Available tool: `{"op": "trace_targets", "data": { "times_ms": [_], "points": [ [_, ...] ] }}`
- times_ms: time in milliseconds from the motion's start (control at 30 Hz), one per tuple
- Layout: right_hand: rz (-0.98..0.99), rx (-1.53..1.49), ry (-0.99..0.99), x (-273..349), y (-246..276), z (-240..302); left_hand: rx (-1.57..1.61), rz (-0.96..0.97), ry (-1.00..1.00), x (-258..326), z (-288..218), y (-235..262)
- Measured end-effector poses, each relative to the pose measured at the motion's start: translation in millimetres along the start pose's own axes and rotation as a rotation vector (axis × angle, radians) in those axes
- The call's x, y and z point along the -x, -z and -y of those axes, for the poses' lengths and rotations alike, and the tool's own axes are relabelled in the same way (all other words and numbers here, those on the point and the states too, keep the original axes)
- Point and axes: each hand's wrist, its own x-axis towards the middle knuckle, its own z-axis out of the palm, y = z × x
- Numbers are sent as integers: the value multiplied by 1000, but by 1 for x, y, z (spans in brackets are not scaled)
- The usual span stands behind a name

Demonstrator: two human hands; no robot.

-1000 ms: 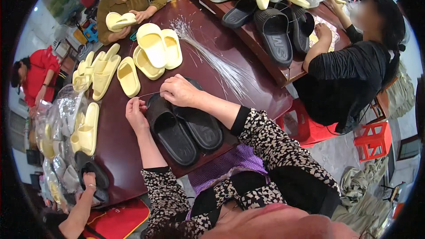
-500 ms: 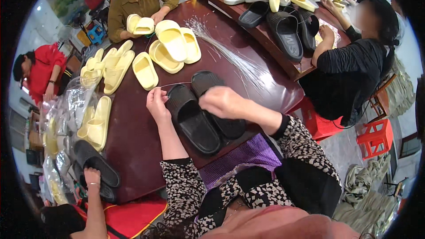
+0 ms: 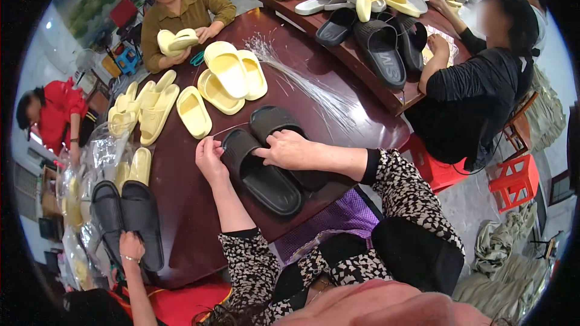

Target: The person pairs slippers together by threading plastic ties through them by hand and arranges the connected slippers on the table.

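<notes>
Two black slippers lie side by side in front of me: the near black slipper (image 3: 267,182) and the far black slipper (image 3: 275,119), partly covered by my arm. My left hand (image 3: 210,157) is closed in a pinch on a thin pale tie (image 3: 225,129) beside the toe of the near one. Across the pair, my right hand (image 3: 289,151) has its fingers bent at the near slipper's strap, one fingertip inside the foot opening. The tie's far end is hidden.
Several yellow slippers (image 3: 225,75) and a fan of loose pale ties (image 3: 308,87) lie on the dark red table (image 3: 187,205). Another person's hand (image 3: 131,247) touches black slippers (image 3: 140,217) at left. More slippers crowd a second table (image 3: 393,99). A red stool (image 3: 513,182) stands right.
My right hand has moved down and left, its finger now reaching into the near slipper. At left, a co-worker's black slippers now stand side by side. The view has shifted slightly.
</notes>
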Motion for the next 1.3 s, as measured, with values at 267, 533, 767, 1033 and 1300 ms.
{"op": "trace_targets", "data": {
  "times_ms": [267, 533, 767, 1033, 1300],
  "points": [
    [-35, 29, 44, 3, -15, -25, -5, 21, 38, -2, 5, -3],
    [-239, 162, 52, 23, 43, -59, 32, 40, 104, -2, 3, -7],
    [-396, 440, -194, 46, 122, -117, -43, 34, 172, -3, 4, 3],
    [-429, 751, -634, 76, 199, -214, -77, 116, 213, -3, 12, 11],
    [-134, 766, -891, 111, 168, -205, -87, 103, 195, 3, 4, 29]
  ]
}}
